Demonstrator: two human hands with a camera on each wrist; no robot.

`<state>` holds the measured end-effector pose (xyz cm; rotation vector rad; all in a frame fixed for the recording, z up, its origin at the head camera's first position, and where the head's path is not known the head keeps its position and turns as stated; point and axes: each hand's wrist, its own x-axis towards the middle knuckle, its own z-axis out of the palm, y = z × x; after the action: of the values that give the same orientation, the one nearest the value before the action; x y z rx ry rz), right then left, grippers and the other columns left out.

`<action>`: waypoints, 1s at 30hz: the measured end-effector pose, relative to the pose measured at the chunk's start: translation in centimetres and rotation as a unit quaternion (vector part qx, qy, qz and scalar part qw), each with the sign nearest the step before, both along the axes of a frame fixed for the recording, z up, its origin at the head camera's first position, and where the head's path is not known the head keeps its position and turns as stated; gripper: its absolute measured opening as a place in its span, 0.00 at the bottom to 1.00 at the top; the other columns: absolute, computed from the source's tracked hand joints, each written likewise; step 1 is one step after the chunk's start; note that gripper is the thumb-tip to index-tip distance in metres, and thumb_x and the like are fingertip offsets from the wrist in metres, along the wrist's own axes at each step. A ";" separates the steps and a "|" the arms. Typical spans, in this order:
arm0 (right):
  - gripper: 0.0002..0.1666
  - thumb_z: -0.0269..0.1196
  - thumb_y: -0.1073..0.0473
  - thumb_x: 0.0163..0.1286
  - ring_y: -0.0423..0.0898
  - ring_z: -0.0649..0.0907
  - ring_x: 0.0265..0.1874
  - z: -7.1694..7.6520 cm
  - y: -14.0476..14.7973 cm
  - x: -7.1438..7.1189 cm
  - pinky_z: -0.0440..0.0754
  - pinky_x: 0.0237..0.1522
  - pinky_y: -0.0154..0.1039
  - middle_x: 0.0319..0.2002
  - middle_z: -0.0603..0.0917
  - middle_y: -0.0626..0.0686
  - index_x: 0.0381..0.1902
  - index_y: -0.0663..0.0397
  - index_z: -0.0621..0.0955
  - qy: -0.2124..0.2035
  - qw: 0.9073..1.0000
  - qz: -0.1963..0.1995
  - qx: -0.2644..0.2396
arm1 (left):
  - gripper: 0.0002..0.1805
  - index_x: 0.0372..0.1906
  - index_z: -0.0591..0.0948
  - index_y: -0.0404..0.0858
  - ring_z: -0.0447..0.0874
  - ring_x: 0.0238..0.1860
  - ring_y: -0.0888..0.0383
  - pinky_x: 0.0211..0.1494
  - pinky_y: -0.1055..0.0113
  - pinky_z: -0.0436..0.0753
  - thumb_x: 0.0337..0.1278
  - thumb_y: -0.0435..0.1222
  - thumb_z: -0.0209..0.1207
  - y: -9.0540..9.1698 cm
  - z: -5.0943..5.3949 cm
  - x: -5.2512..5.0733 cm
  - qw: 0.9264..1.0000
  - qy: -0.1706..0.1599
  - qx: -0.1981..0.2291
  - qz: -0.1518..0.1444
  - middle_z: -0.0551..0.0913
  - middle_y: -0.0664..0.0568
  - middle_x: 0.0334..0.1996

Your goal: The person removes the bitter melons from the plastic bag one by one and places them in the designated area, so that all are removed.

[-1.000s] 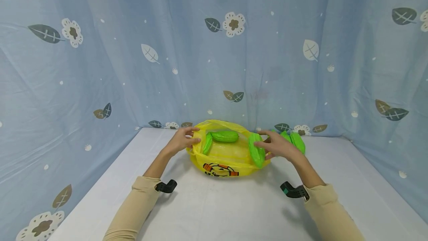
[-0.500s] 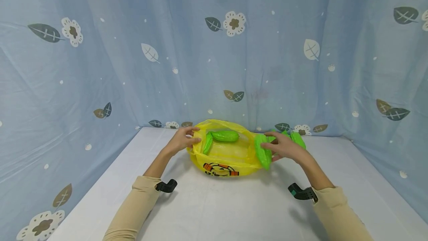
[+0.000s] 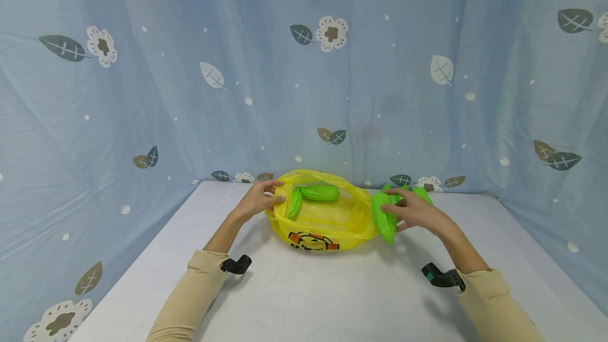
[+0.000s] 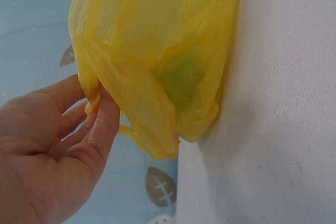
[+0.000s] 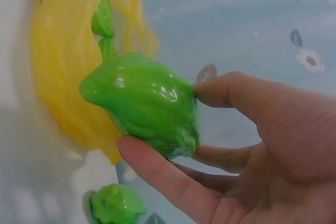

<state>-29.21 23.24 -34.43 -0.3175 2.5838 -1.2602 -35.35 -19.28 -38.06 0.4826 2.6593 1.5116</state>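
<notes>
A yellow plastic bag (image 3: 332, 220) with a printed cartoon stands on the table, its mouth spread wide. My left hand (image 3: 256, 201) pinches the left side of its rim between thumb and fingers, as the left wrist view shows on the bag (image 4: 142, 19). Inside the bag lie two glossy green vegetables (image 3: 320, 193). At the bag's right edge, my right hand (image 3: 414, 211) grips another elongated, ridged green vegetable (image 5: 149, 103) between thumb and fingers, held above the table. Its lower end points toward me.
More green vegetables (image 3: 421, 194) lie behind my right hand, partly hidden; one green vegetable (image 5: 118, 203) also shows low in the right wrist view. A blue patterned curtain (image 3: 304, 67) rises behind the white table (image 3: 313, 300) and along both sides.
My right hand has moved right with the green vegetable, from over the bag's mouth to beyond its right rim. The left hand and the bag's left side have stayed put.
</notes>
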 end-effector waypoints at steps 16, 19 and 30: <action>0.48 0.61 0.44 0.71 0.49 0.86 0.41 -0.8 1.8 0.1 0.89 0.39 0.51 0.56 0.76 0.73 0.76 0.60 0.54 -0.004 1.000 0.014 0.000 | 0.27 0.65 0.75 0.44 0.85 0.42 0.54 0.40 0.57 0.88 0.61 0.40 0.65 -0.1 -0.2 -0.1 1.000 0.001 0.002 0.000 0.73 0.40 0.49; 0.48 0.61 0.44 0.71 0.49 0.86 0.41 -0.8 2.0 0.2 0.89 0.39 0.50 0.56 0.76 0.73 0.76 0.61 0.54 -0.005 1.000 0.015 0.000 | 0.27 0.65 0.75 0.44 0.86 0.41 0.54 0.40 0.56 0.88 0.61 0.40 0.65 -0.1 -0.1 -0.1 1.000 0.001 0.001 0.000 0.73 0.41 0.50; 0.47 0.61 0.45 0.71 0.50 0.84 0.40 -1.3 2.4 0.1 0.89 0.38 0.46 0.57 0.74 0.73 0.76 0.62 0.54 -0.033 0.999 -0.004 0.013 | 0.28 0.66 0.74 0.43 0.85 0.40 0.55 0.40 0.57 0.88 0.61 0.40 0.65 -0.1 -0.1 -0.1 1.000 0.003 -0.002 0.000 0.75 0.41 0.49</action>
<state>-29.10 25.62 -35.71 -0.2559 2.5450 -1.2184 -35.41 -19.35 -38.14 0.4891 2.6659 1.5080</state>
